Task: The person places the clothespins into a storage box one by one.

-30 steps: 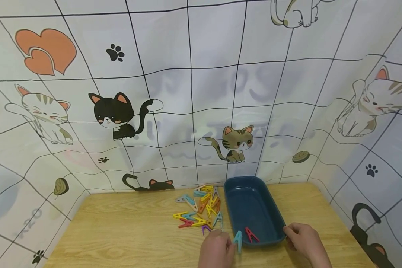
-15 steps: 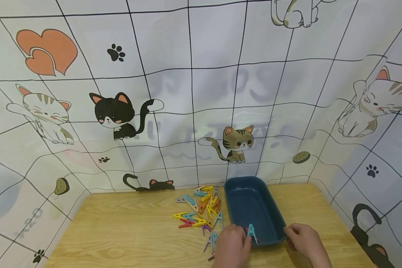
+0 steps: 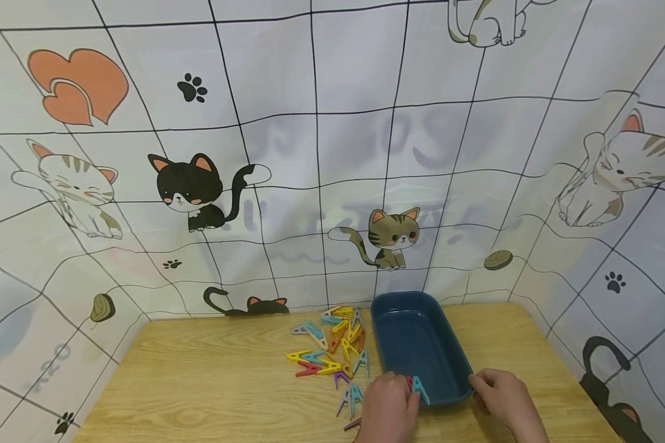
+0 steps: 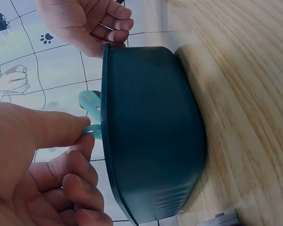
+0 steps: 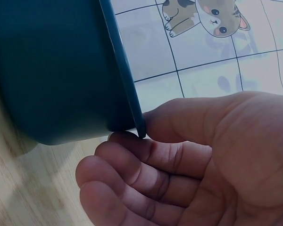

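My left hand (image 3: 389, 407) pinches one arm of a light blue clothespin (image 3: 419, 389) between thumb and index finger. The clothespin is at the near end of a dark blue plastic tray (image 3: 421, 344). From the left wrist, its other arm (image 4: 89, 102) stands out above the rim. A red clothespin (image 3: 409, 383) in the tray is mostly hidden behind the blue one and the hand. My right hand (image 3: 504, 397) grips the tray's near right corner, thumb on the rim (image 5: 140, 127) and fingers underneath it.
Left of the tray, several clothespins (image 3: 332, 366) in mixed colours lie heaped on the wooden table (image 3: 216, 381). A few more, grey and light blue (image 3: 353, 400) and brown (image 3: 352, 424), lie beside my left hand. A cat-print wall covering (image 3: 288, 246) rises behind.
My left hand has carried the light blue clothespin rightward from the tray's left side to over its near end, uncovering clothespins on the table. The right hand keeps its place on the corner.
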### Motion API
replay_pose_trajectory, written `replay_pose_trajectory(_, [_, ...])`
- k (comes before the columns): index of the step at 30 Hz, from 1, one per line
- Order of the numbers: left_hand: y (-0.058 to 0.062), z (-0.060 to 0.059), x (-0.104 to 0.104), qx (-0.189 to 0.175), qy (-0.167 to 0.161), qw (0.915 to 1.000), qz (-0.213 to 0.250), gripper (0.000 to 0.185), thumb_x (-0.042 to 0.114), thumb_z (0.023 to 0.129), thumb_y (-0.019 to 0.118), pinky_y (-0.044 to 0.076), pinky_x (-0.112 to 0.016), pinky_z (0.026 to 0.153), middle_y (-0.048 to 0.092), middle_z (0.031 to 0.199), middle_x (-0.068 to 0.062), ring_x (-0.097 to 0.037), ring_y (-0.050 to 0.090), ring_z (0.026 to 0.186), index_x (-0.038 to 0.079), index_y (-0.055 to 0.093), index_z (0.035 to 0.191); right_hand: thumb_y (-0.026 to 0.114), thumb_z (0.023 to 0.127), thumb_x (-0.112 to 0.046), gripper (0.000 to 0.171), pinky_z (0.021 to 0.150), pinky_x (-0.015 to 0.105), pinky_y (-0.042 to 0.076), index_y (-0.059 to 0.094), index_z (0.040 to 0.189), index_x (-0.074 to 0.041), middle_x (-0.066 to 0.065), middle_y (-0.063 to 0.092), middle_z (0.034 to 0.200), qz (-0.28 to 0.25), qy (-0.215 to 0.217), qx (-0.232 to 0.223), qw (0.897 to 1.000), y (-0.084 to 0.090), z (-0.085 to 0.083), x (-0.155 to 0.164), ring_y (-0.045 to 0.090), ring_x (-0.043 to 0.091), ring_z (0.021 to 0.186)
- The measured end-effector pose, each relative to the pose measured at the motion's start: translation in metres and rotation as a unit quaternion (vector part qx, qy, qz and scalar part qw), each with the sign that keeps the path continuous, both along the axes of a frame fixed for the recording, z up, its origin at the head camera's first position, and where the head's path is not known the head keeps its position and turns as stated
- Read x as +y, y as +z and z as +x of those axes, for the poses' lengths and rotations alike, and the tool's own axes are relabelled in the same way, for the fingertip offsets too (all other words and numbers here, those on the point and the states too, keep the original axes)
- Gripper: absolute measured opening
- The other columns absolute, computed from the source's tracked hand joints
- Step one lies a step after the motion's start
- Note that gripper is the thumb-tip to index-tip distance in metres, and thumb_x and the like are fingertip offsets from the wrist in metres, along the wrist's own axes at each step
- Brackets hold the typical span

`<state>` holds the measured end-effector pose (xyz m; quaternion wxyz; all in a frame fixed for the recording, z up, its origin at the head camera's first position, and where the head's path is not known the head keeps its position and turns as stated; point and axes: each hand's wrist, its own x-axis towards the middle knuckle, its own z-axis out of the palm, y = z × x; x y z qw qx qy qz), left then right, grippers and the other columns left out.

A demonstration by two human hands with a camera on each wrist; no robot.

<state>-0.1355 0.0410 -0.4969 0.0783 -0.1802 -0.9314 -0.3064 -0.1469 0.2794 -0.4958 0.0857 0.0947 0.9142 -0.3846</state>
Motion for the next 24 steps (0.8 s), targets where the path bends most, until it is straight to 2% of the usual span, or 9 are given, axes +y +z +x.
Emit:
replay_pose_trajectory(9, [-0.003,-0.003,-0.001,-0.014,0.002,0.9996,0.025,0.046,0.02,0.092,0.077,0.029,-0.021,0.052,0.036,0.06,0.009,-0.003,0.035,0.054,0.016,0.045,0.059,0.057,0.104,-0.018,0.029,0.061,0.035,0.043,0.067,0.079,-0.006,0.001,0.061,0.067,0.001,0.001,0.004,1.0,-0.001,-0.001,0.0,0.055,0.018,0.063])
replay_pose_trajectory(15, [-0.002,-0.004,-0.014,-0.067,-0.004,0.9946,0.079,0.036,0.018,0.094,0.075,0.036,-0.023,0.056,0.043,0.065,0.009,-0.003,0.042,0.061,0.015,0.054,0.065,0.058,0.103,-0.018,0.029,0.061,0.034,0.042,0.066,0.078,-0.006,0.001,0.06,0.066,-0.003,-0.002,0.009,1.0,-0.002,0.001,0.0,0.054,0.018,0.062])
replay_pose_trajectory(18, [0.0,-0.003,-0.022,-0.067,0.013,0.9936,0.09,0.036,0.016,0.094,0.075,0.036,-0.024,0.057,0.044,0.066,0.009,-0.003,0.043,0.062,0.016,0.054,0.065,0.057,0.103,-0.018,0.029,0.061,0.034,0.042,0.066,0.078,-0.006,0.001,0.06,0.066,0.0,-0.002,0.008,1.0,-0.001,0.001,-0.001,0.054,0.018,0.062])
replay_pose_trajectory(24, [-0.001,-0.001,-0.04,-0.035,0.064,0.9949,0.07,0.033,0.013,0.09,0.078,0.037,-0.025,0.055,0.049,0.067,0.011,-0.004,0.048,0.061,0.018,0.056,0.065,0.057,0.104,-0.018,0.029,0.062,0.035,0.043,0.067,0.08,-0.006,0.0,0.061,0.066,0.005,-0.003,0.006,1.0,-0.001,-0.001,-0.001,0.054,0.018,0.063])
